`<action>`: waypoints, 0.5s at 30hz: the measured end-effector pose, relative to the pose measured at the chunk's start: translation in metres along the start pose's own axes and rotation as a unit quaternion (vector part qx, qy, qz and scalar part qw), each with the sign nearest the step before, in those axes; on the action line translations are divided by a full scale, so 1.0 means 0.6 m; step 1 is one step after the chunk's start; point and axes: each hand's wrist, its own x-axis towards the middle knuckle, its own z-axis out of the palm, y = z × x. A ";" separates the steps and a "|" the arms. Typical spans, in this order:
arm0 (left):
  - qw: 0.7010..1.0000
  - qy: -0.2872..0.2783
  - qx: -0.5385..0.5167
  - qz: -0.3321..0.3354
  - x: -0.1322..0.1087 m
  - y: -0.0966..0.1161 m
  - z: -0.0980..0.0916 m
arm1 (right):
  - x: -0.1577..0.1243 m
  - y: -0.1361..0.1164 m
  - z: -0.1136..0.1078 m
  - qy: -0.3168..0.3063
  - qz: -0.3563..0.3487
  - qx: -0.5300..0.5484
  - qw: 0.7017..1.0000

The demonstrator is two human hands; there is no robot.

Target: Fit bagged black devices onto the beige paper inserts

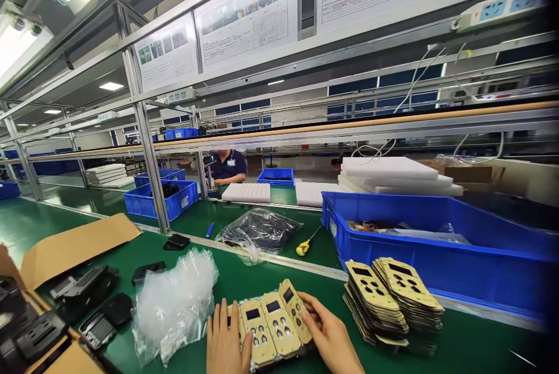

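A row of flat tan panels, each bearing a dark rectangular window and dark rounded holes, lies on the green counter at 6 o'clock in the view. The row runs roughly from 8 to 2 o'clock; each panel's long axis runs from 11 to 5, window end towards 11. The left hand lies flat over the row's 9 o'clock end, fingers extended and slightly apart. The right hand has thumb and fingers clamped on the tilted-up end panel at 3 o'clock.

Outward from the row, crumpled clear plastic bags lie at 10 o'clock, a yellow-handled screwdriver at 1, its shaft pointing to 1, and two stacks of similar tan panels at 3, before a large blue plastic crate.
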 end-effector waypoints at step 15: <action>0.906 -0.178 -0.337 0.182 0.060 0.072 -0.141 | -0.022 -0.053 -0.006 -0.082 0.020 0.104 0.991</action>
